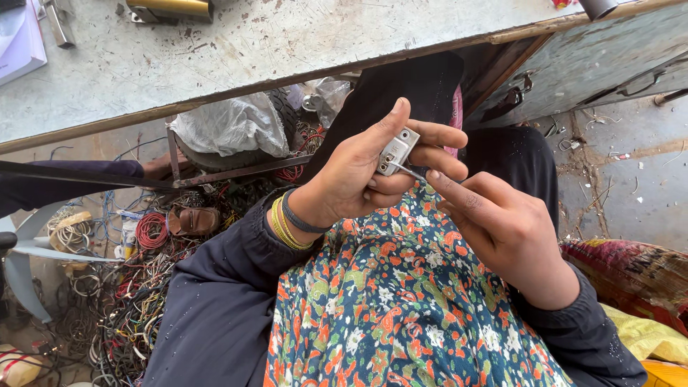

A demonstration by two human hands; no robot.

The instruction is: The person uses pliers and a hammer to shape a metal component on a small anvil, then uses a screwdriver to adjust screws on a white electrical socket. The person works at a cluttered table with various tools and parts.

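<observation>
Dark navy sleeves (215, 301), a floral dress (401, 301), yellow and grey bangles (290, 222) on the left wrist.

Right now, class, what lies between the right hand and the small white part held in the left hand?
In the head view, a thin metal tool bridges the gap from the right hand to the small white part gripped by the left hand.

From my remote seat I see a small white block of smooth, slightly glossy plastic (398, 150) with little metal sockets, and a thin bright metal pin (408, 171) against it. The floral lap cloth (401, 301) looks soft and matt. The worn grey-green bench top (272, 43) is rough, chipped and stained, with a bare wooden edge. A crumpled white plastic bag (229, 125) shines faintly. Tangled plastic-coated wires (136, 301) look smooth, and a brass-coloured metal bar (172, 8) gleams.
</observation>
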